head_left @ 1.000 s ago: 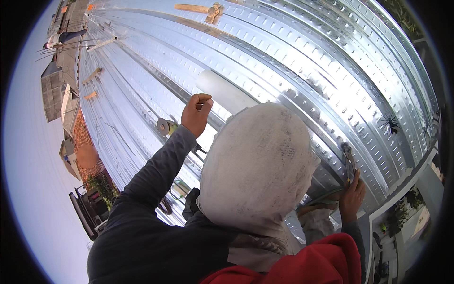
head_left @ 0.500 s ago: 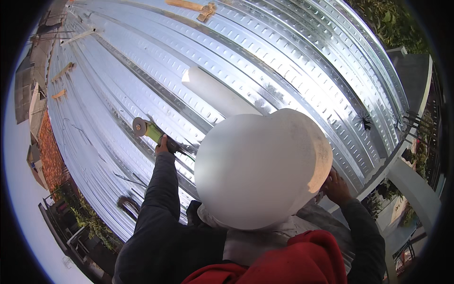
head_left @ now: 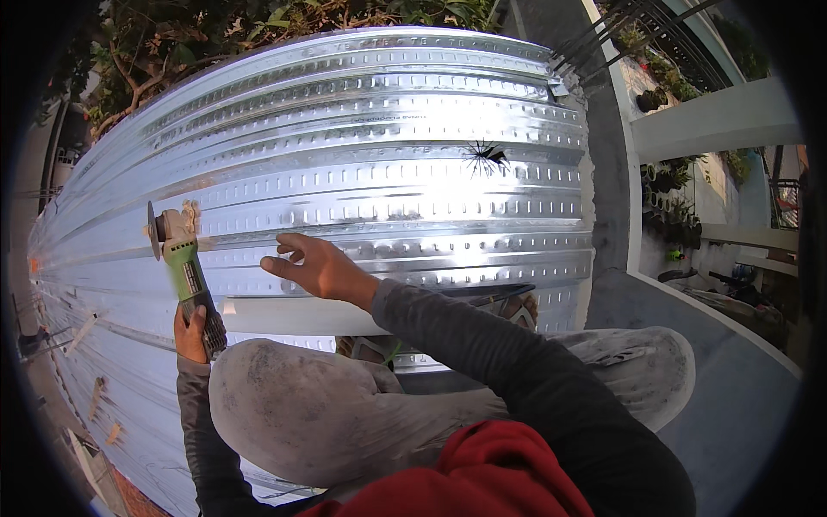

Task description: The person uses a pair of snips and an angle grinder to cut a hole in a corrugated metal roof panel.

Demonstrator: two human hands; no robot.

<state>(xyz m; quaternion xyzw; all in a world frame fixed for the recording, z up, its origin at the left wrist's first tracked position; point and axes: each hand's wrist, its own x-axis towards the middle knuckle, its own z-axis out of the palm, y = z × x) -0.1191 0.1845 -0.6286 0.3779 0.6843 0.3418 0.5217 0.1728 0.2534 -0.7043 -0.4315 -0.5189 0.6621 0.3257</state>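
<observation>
My left hand (head_left: 193, 332) grips a green angle grinder (head_left: 183, 267) by its dark rear body, its disc raised at the upper end. My right hand (head_left: 306, 267) hangs open, fingers slightly bent, right of the grinder above the ribbed shiny metal decking (head_left: 413, 172). Below it lies a white tube (head_left: 276, 312), partly hidden by my bent knees in dusty pale trousers (head_left: 293, 405). A dark slender tool (head_left: 482, 291), too hidden to identify, lies by my sandalled right foot (head_left: 519, 317). Farther up, a star-shaped torn opening (head_left: 488, 157) pierces the metal.
At right, a concrete ledge (head_left: 609, 215) edges the decking, with a drop to plants (head_left: 668, 185) and white beams (head_left: 698, 121) beyond. Rebar (head_left: 594, 43) sticks out at top right. Tree branches (head_left: 172, 60) border the far side. Wood scraps (head_left: 96, 396) lie at lower left.
My view has swung round to the right. My left hand has taken hold of the grinder and raised it upright. My right hand has left the pliers at lower right and moved toward the centre.
</observation>
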